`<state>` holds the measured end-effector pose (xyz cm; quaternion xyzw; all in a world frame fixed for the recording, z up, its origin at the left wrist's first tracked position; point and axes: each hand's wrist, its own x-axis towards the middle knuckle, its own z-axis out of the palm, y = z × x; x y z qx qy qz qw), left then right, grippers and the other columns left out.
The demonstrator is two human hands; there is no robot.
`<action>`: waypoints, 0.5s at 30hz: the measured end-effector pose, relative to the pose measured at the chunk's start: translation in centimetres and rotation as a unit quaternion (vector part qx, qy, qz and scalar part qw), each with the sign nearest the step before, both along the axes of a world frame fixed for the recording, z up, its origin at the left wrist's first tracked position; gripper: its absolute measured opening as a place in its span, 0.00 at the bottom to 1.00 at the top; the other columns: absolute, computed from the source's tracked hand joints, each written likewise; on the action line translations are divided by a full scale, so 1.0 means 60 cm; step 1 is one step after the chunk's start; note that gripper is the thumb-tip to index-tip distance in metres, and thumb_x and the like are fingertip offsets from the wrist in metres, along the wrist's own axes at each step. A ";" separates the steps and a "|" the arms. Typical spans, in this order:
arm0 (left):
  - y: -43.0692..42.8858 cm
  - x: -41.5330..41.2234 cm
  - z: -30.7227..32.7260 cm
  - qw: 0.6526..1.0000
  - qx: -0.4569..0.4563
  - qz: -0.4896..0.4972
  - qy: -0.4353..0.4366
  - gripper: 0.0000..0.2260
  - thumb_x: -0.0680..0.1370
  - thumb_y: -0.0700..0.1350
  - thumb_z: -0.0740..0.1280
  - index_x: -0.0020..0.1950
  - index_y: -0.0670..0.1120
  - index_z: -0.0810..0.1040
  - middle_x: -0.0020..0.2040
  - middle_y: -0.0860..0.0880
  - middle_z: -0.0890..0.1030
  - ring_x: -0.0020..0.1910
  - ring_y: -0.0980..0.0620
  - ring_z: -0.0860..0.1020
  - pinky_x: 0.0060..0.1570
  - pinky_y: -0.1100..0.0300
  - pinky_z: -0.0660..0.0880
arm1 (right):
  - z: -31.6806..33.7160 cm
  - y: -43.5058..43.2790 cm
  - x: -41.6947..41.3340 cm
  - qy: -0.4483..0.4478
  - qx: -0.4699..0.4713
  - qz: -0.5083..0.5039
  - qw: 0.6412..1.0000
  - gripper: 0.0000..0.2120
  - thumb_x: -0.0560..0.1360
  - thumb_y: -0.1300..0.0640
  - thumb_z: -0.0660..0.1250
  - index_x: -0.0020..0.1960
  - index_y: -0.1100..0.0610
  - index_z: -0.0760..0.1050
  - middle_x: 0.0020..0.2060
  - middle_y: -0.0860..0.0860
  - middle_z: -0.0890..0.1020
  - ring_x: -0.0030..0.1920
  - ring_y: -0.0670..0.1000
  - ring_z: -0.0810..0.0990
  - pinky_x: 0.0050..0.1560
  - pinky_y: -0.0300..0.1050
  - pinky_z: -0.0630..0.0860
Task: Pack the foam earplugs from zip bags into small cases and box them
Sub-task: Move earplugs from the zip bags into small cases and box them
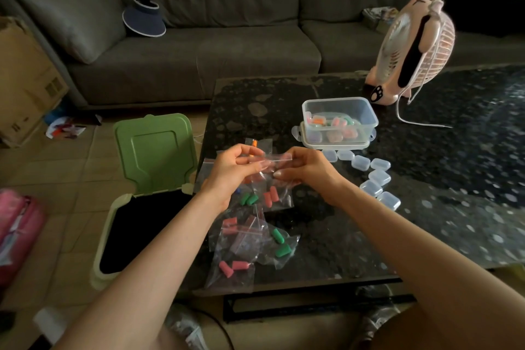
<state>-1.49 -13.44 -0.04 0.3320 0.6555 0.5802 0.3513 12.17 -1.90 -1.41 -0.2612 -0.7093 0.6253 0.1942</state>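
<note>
My left hand (231, 169) and my right hand (305, 169) both pinch the top edge of one clear zip bag (274, 193) above the dark table; pink earplugs (270, 196) hang in its bottom. Under my wrists lie several more zip bags (250, 241) with pink and green earplugs. Another bag with an orange earplug (254, 143) lies just beyond my left hand. A curved row of empty clear small cases (375, 176) runs along the table right of my right hand. The clear plastic box (339, 119) further back holds filled cases and stands on its lid.
A green bin (147, 207) with its lid up stands at the table's left edge. A pink fan (412, 45) with a white cord stands at the back right of the table (426, 221). A grey sofa lies beyond, a cardboard box at far left.
</note>
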 end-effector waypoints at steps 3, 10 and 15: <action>0.002 0.003 0.000 1.000 0.001 -0.003 -0.015 0.09 0.72 0.36 0.71 0.49 0.44 0.77 0.47 0.45 0.82 0.45 0.51 0.81 0.41 0.60 0.79 | 0.000 0.000 0.001 -0.002 -0.005 0.014 1.000 0.10 0.69 0.70 0.72 0.44 0.59 0.75 0.37 0.55 0.84 0.39 0.52 0.83 0.48 0.51 0.80; 0.007 0.010 -0.003 1.000 -0.015 0.011 -0.022 0.09 0.69 0.33 0.73 0.43 0.43 0.75 0.39 0.46 0.81 0.37 0.52 0.81 0.39 0.59 0.79 | 0.016 -0.003 0.013 0.041 -0.005 0.024 0.999 0.14 0.71 0.68 0.70 0.54 0.59 0.73 0.42 0.56 0.82 0.39 0.50 0.82 0.41 0.41 0.80; 0.018 0.016 -0.010 0.999 -0.036 0.033 0.012 0.13 0.64 0.39 0.78 0.39 0.45 0.75 0.43 0.44 0.79 0.45 0.48 0.79 0.51 0.53 0.78 | 0.016 -0.004 0.019 0.029 0.050 0.044 0.997 0.11 0.69 0.70 0.71 0.50 0.62 0.76 0.41 0.56 0.82 0.39 0.49 0.83 0.42 0.43 0.81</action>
